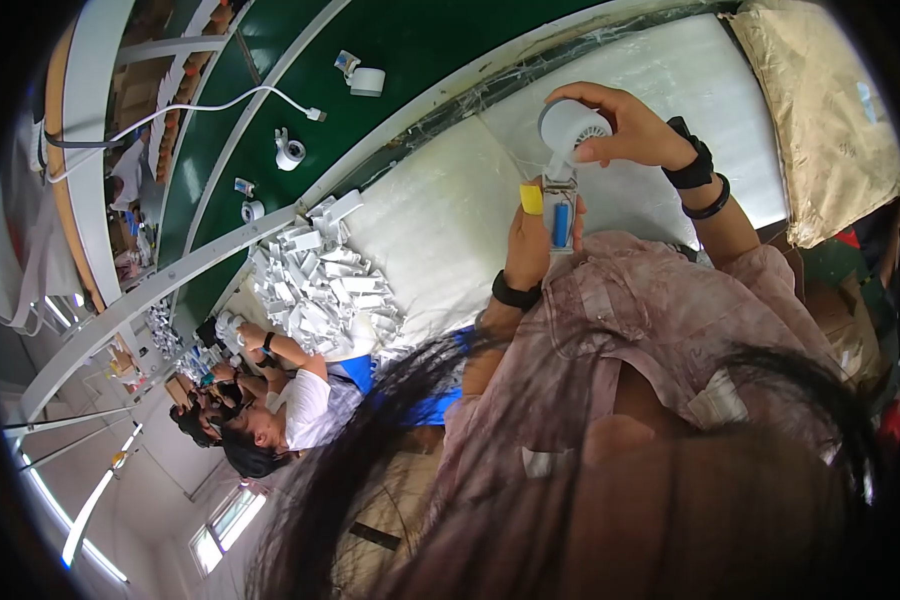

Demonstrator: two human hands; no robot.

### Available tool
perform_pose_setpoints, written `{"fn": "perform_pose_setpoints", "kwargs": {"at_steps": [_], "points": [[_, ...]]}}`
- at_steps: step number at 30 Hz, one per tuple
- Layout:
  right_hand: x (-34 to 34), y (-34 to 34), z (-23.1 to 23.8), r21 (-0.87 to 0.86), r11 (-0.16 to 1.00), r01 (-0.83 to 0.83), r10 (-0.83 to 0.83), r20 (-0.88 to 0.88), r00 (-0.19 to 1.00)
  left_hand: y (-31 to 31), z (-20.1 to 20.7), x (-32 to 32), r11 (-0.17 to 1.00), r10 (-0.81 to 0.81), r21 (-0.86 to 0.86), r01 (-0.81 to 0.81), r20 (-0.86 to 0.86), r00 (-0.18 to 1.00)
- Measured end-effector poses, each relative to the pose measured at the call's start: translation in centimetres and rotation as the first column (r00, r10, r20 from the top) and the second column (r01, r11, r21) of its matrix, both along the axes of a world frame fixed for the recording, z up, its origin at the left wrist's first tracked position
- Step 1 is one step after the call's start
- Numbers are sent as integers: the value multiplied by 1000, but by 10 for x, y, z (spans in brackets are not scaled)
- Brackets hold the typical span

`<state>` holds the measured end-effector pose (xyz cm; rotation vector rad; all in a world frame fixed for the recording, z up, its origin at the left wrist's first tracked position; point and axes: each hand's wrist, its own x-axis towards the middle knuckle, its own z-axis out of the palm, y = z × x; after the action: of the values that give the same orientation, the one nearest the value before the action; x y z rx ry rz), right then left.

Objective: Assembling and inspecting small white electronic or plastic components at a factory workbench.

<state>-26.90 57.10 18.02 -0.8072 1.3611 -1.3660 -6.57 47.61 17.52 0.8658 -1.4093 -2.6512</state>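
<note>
A small handheld fan with a round white head (562, 124) is between my two hands, above the padded worktop. My right hand (635, 128) is closed round the head's right side, its thumb by the vents. Below the head, my left hand (527, 248) grips the fan's open handle (573, 198). Inside the handle lies a blue cylindrical battery (561, 226). Thin wires show near the joint of head and handle. A yellow piece (531, 199) sits at my left fingers; whether it is wrapped on one cannot be told.
A heap of white plastic housings (325, 275) lies to the left on the worktop (420, 185). Beyond the edge, a green belt (410, 40) carries several fan units (367, 82). A white cable (210, 106) hangs at left. Brown wrapping (820, 110) lies right. A co-worker (305, 410) sits left.
</note>
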Motion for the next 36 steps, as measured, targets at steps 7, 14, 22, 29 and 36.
{"fn": "perform_pose_setpoints", "kwargs": {"at_steps": [7,14,22,29,36], "points": [[-5,-6,-9,27,994,-107,108,-41,993,2,-10,6,999,-42,-10,42,53,998],[-10,-12,-1,99,968,-230,239,-87,967,9,-8,6,998,31,57,-35,60,998],[-16,-22,-28,271,920,-283,314,-77,946,12,-10,4,995,13,98,-22,96,995],[-7,-26,-47,300,911,-282,319,-79,945,1,-14,0,985,-38,171,0,218,975],[3,-27,-56,315,906,-282,309,-40,950,1,-21,-10,966,-64,259,-2,248,967]]}}
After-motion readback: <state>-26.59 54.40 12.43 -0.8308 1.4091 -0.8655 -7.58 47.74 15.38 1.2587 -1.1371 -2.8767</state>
